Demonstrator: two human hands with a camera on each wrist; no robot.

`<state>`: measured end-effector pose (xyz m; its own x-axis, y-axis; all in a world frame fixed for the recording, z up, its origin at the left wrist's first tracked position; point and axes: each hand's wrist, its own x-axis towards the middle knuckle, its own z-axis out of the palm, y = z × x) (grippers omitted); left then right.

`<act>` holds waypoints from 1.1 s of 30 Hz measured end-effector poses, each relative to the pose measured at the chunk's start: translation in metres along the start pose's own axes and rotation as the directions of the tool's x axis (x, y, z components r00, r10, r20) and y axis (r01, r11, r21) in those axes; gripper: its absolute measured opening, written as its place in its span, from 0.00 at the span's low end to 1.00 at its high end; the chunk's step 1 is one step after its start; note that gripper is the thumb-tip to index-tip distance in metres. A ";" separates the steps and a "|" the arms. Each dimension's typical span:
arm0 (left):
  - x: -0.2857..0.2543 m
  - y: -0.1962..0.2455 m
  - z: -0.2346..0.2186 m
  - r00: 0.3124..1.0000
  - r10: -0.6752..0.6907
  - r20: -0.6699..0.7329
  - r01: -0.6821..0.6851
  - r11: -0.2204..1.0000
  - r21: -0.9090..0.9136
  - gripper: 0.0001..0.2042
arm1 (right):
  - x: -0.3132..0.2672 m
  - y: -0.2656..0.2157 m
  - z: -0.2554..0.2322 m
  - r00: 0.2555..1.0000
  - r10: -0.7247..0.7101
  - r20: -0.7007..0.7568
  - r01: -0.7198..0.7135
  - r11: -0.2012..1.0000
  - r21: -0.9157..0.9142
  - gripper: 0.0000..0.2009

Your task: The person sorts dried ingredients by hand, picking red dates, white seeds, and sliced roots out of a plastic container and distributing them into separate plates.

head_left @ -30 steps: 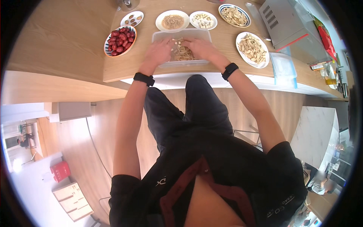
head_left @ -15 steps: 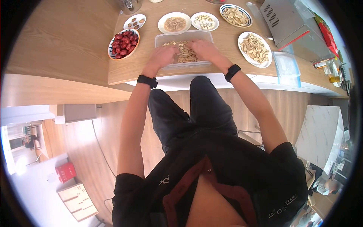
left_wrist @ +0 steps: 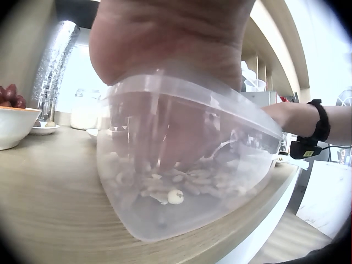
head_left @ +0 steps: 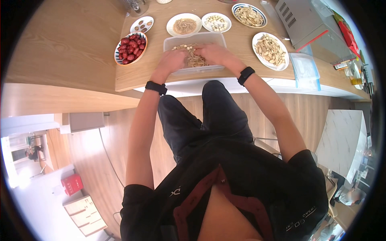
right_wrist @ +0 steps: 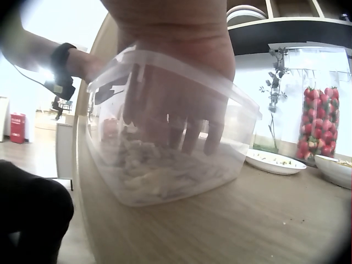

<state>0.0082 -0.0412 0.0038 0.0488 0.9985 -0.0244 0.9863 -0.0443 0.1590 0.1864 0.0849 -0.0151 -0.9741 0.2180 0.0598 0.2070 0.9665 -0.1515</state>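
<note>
Pale wood covers the counter, with a grey boxy appliance toward its right end and a clear plastic bag lying just beside it, near the front edge. Close to that front edge sits a see-through container, and light-brown dried pieces lie heaped inside it, with a few round whitish pieces among them. Both hands are down in it, wrists above the rim. The right hand has its grip open: from its side I can see the fingers pointing down, a little apart, down at the heap. The left hand reaches in at the left end, but the cloudy wall blurs its fingers, and I can't tell whether its grip is open or closed on anything.

Left of the container stands a striped bowl of wrinkled red fruit, and behind that bowl a small plate with round brown bits. Behind the container, side by side, are a plate of thin tan strips and a plate of whitish pieces. Off to the right are a blue-rimmed plate and an oval plate, both piled with pale slices. Each wrist wears a black band.
</note>
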 end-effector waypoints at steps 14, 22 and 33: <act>-0.003 -0.008 0.009 0.967 0.045 -0.251 -0.100 0.972 -0.214 0.10 | -0.003 -0.007 -0.017 0.994 0.076 -0.078 -0.065 0.987 0.145 0.14; -0.004 -0.001 0.001 0.972 0.015 -0.236 -0.076 0.965 -0.253 0.09 | -0.005 -0.012 -0.024 0.976 0.211 -0.046 -0.195 0.955 0.223 0.09; -0.005 0.004 -0.005 0.990 -0.015 -0.141 -0.019 0.972 -0.236 0.08 | -0.002 -0.005 -0.013 0.971 0.221 -0.094 -0.192 0.949 0.251 0.10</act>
<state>0.0112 -0.0465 0.0099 0.0115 0.9935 0.1131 0.9203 -0.0547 0.3875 0.1889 0.0811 -0.0013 -0.8911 0.4383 0.1175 0.3605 0.8411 -0.4032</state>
